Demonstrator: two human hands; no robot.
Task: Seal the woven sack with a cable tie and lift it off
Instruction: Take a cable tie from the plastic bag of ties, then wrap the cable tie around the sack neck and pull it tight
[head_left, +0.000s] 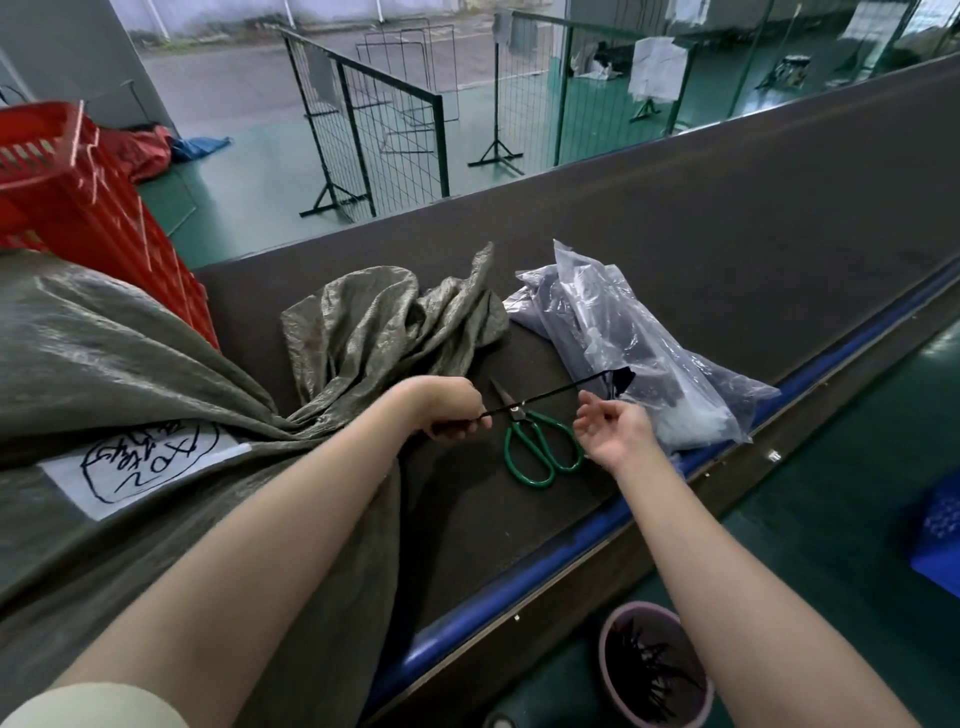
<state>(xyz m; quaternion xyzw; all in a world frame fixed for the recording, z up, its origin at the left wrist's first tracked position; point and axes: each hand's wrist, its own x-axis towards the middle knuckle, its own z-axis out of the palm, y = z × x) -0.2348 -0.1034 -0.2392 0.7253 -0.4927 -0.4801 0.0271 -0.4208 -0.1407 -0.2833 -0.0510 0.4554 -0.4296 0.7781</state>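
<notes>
A grey-green woven sack (130, 353) lies full on the dark conveyor belt (727, 260) at the left, with a handwritten white label (140, 465) on it. Its loose mouth (384, 317) is gathered at the neck and spreads out beyond. My left hand (449, 410) is closed at the neck around one end of a black cable tie (561, 392), which stretches up to the right. My right hand (613, 428) hovers palm-up just under the tie's free end, fingers apart, holding nothing.
Green-handled scissors (540, 449) lie on the belt between my hands. A clear plastic bag of dark goods (634, 343) rests to the right. A red crate (78, 187) stands at the back left. A pink bucket of black ties (652, 670) and a blue crate (940, 530) sit on the floor.
</notes>
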